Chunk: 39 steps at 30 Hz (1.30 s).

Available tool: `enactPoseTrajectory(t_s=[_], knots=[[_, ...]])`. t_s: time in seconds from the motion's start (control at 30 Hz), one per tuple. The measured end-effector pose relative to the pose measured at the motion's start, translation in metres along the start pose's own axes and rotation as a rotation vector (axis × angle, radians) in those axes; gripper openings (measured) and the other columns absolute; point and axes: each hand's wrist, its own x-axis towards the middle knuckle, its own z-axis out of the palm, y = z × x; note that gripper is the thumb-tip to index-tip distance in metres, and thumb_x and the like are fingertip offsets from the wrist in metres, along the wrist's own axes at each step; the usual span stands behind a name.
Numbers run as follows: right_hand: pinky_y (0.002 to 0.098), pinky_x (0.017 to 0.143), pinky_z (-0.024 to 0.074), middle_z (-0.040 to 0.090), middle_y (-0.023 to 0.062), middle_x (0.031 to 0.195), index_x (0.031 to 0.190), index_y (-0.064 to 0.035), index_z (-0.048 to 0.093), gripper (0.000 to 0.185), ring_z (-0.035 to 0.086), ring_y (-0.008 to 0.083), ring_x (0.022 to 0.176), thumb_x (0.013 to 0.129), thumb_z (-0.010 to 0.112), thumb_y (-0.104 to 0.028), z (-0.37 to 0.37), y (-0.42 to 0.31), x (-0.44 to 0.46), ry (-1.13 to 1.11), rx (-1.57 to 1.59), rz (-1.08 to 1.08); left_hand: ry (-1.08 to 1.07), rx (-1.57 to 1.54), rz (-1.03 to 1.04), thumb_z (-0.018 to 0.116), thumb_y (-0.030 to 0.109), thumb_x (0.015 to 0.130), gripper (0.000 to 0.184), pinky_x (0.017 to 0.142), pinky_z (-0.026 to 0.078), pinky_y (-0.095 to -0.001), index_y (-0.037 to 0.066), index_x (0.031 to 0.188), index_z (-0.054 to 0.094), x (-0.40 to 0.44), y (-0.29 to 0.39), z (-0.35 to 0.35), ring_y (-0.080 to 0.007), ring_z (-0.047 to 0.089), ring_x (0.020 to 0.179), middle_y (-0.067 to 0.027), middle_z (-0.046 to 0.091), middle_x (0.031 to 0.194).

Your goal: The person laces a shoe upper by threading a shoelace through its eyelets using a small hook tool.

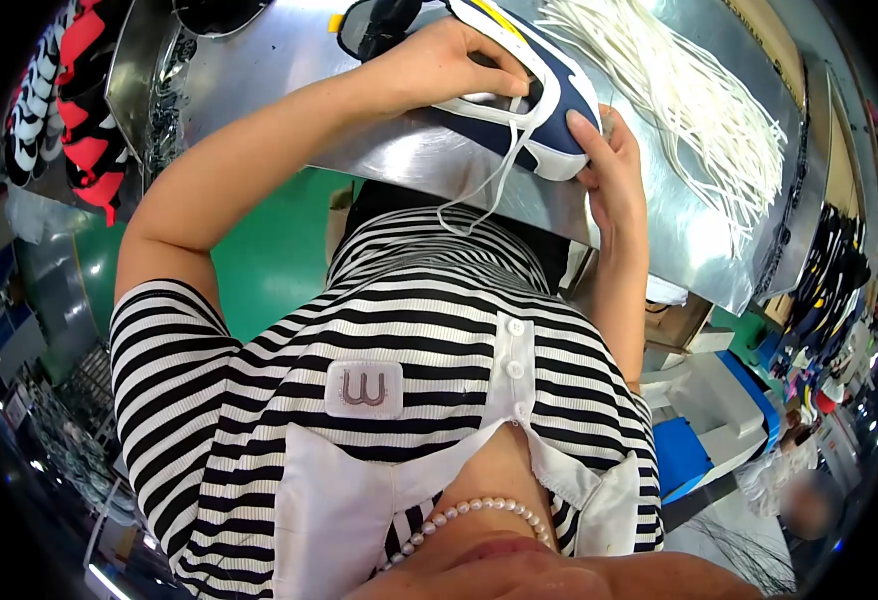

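Observation:
A navy and white shoe upper with a yellow stripe is held over the metal table, part of it beyond the top edge of the view. My left hand reaches across it, thumb and fingers pinched on a white shoelace at the opening. The lace's loose part loops down past the table's front edge. My right hand grips the near end of the upper, thumb on top and fingers partly hidden underneath. Beyond my left hand lies a dark mesh piece with a yellow tab.
A big bundle of white laces lies on the metal table to the right. Red and black shoe parts hang or stack at the far left. More dark shoe parts and a blue and grey bin are at right. Another person is behind.

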Motion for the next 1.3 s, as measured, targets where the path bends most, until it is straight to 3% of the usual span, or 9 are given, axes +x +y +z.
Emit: enactPoseTrajectory(t_s=[0.2, 0.43, 0.6, 0.73, 0.8, 0.9, 1.07, 1.13, 1.3], knots=[[0.0244, 0.067, 0.0527, 0.068, 0.0108, 0.096, 0.119, 0.0001, 0.055, 0.048, 0.066, 0.0141, 0.083, 0.083, 0.079, -0.021, -0.016, -0.001, 0.009, -0.045, 0.022, -0.094, 0.07, 0.416, 0.049, 0.069, 0.016, 0.082, 0.014, 0.074, 0.048, -0.0301, 0.004, 0.09, 0.071, 0.003, 0.005, 0.0, -0.017, 0.062, 0.081, -0.0065, 0.069, 0.087], [0.0215, 0.06, 0.047, 0.065, 0.0059, 0.09, 0.115, -0.0007, 0.056, 0.047, 0.061, 0.0106, 0.075, 0.08, 0.082, -0.017, -0.019, 0.03, 0.01, 0.219, 0.212, -0.278, 0.72, 1.242, 0.597, 0.069, 0.011, 0.08, 0.012, 0.076, 0.048, -0.0368, 0.008, 0.092, 0.066, -0.053, -0.001, -0.084, -0.0251, 0.06, 0.084, -0.0063, 0.067, 0.087], [0.0202, 0.059, 0.0439, 0.063, 0.0046, 0.087, 0.114, -0.0024, 0.056, 0.043, 0.058, 0.0084, 0.07, 0.082, 0.08, -0.016, -0.037, 0.033, 0.0, 0.294, 0.256, -0.341, 1.152, 1.704, -0.018, 0.067, 0.021, 0.086, 0.017, 0.067, 0.052, -0.039, 0.006, 0.087, 0.075, -0.152, -0.006, -0.228, -0.0302, 0.067, 0.07, -0.0102, 0.073, 0.079], [0.0218, 0.062, 0.0451, 0.064, 0.0027, 0.08, 0.115, -0.0037, 0.055, 0.043, 0.058, 0.0088, 0.071, 0.085, 0.077, -0.025, -0.031, 0.033, 0.002, 0.206, -0.129, -0.305, 0.961, 0.814, 0.284, 0.067, 0.014, 0.093, 0.019, 0.075, 0.05, -0.0274, -0.001, 0.103, 0.071, -0.11, 0.009, -0.135, -0.0123, 0.063, 0.089, -0.0088, 0.071, 0.102], [0.0257, 0.063, 0.0479, 0.064, 0.0039, 0.075, 0.112, -0.0039, 0.059, 0.046, 0.061, 0.0134, 0.069, 0.084, 0.076, -0.037, -0.024, 0.026, -0.001, 0.295, -0.282, -0.396, 0.401, 0.517, 0.446, 0.064, 0.004, 0.09, 0.01, 0.081, 0.046, -0.0237, 0.001, 0.098, 0.07, -0.089, 0.053, -0.047, -0.0122, 0.06, 0.103, -0.01, 0.066, 0.119], [0.0324, 0.063, 0.0514, 0.066, 0.009, 0.082, 0.103, -0.0051, 0.068, 0.05, 0.066, 0.023, 0.07, 0.078, 0.077, -0.048, -0.034, 0.019, -0.001, 0.5, -0.876, -0.658, 0.292, 0.599, 0.7, 0.066, 0.001, 0.085, 0.008, 0.086, 0.045, -0.0261, 0.001, 0.093, 0.069, -0.058, 0.084, 0.007, -0.0167, 0.057, 0.11, -0.0118, 0.062, 0.123], [0.0243, 0.062, 0.0464, 0.062, 0.0003, 0.086, 0.101, -0.005, 0.07, 0.03, 0.058, 0.0116, 0.072, 0.08, 0.08, -0.024, -0.037, -0.004, -0.015, 0.289, -0.455, -0.571, 0.38, 0.374, 0.34, 0.068, 0.016, 0.087, 0.009, 0.095, 0.045, -0.0409, 0.006, 0.088, 0.07, -0.034, 0.072, 0.021, -0.0299, 0.058, 0.11, -0.0167, 0.055, 0.137], [0.0204, 0.066, 0.0446, 0.061, -0.0023, 0.092, 0.101, -0.0062, 0.07, 0.018, 0.055, 0.0055, 0.073, 0.085, 0.075, -0.012, -0.009, -0.002, -0.01, 0.009, -0.289, -0.798, 0.322, 0.578, 0.645, 0.074, 0.007, 0.082, 0.011, 0.09, 0.045, -0.0297, 0.004, 0.093, 0.071, -0.013, 0.061, 0.037, -0.0189, 0.058, 0.106, -0.0068, 0.064, 0.113], [0.0211, 0.071, 0.0469, 0.067, 0.0003, 0.087, 0.099, -0.0021, 0.07, 0.02, 0.06, 0.0064, 0.076, 0.084, 0.076, -0.013, 0.012, -0.004, -0.006, -0.096, 0.256, -0.401, 0.388, 0.628, 0.552, 0.073, 0.011, 0.083, 0.014, 0.082, 0.048, -0.0332, 0.004, 0.095, 0.071, -0.012, 0.058, 0.033, -0.0227, 0.062, 0.093, -0.0088, 0.068, 0.105]])
